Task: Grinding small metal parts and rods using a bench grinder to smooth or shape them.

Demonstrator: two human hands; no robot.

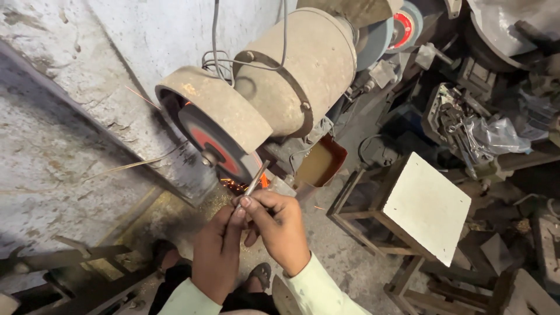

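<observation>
A thin metal rod (255, 179) is gripped by both my hands, its tip pressed against the edge of the spinning grinding wheel (217, 149). Orange sparks (238, 186) fly off just below the contact. My left hand (217, 254) holds the rod's lower end from the left. My right hand (279, 224) pinches it higher up with thumb and fingers. The wheel is dark grey with a red centre and sits under a dusty metal guard (219, 105) on a bench grinder motor (297, 70).
A wooden stool with a pale square top (426, 207) stands to the right. An orange tub of murky liquid (319, 163) sits under the motor. Cluttered tools and scrap (466, 125) fill the upper right. A rough concrete wall (64, 128) is left. My sandalled feet (259, 274) are below.
</observation>
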